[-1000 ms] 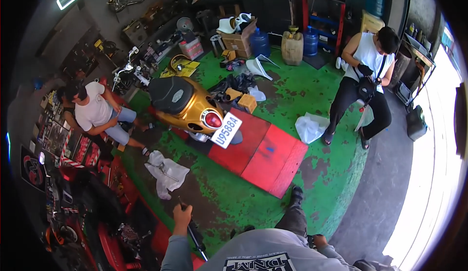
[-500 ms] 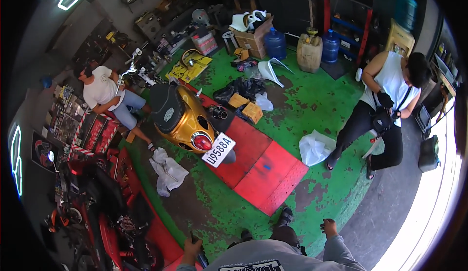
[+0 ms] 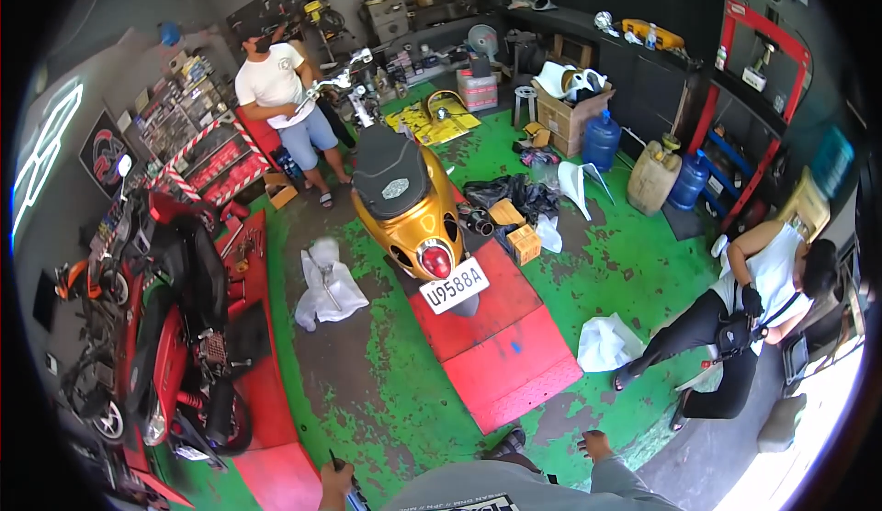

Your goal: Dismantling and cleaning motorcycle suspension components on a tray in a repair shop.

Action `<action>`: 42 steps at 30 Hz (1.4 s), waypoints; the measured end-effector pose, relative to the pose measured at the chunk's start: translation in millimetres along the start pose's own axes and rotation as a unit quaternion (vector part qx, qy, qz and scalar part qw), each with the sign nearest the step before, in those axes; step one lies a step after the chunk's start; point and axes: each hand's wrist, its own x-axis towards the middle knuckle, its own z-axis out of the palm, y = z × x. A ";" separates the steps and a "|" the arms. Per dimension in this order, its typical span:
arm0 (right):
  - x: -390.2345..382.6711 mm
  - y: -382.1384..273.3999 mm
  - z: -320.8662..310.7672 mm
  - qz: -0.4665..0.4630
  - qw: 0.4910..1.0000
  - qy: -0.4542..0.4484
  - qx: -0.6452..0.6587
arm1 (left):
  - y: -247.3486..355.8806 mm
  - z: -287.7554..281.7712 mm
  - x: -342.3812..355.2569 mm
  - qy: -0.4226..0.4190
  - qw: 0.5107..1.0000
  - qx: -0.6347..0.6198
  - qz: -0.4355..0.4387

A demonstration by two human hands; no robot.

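At the lower edge, my left hand (image 3: 334, 485) is closed around a slim dark object (image 3: 337, 462); its kind is too small to make out. My right hand (image 3: 596, 444) hangs at the other side, fingers slightly apart, holding nothing visible. Both hands are low beside my grey shirt, touching nothing on the floor. Ahead of me a red ramp (image 3: 510, 364) leads up to a golden scooter (image 3: 409, 226) with a black seat, its rear toward me.
A red motorcycle (image 3: 179, 327) stands on a red platform at left. One person (image 3: 276, 84) stands by the scooter's handlebars; another (image 3: 758, 281) sits at right in black gloves. Plastic sheets (image 3: 329, 290), small boxes (image 3: 524, 243) and water jugs (image 3: 602, 139) are on the green floor.
My view has tilted up and turned, so the scooter and ramp sit further right in it. My left hand still grips the dark object; my right hand's fingers look less spread.
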 end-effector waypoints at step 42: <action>-121.5 -43.5 605.7 -0.130 0.722 -0.300 -0.610 | -286.4 -315.7 -180.4 0.596 0.776 -0.177 -0.108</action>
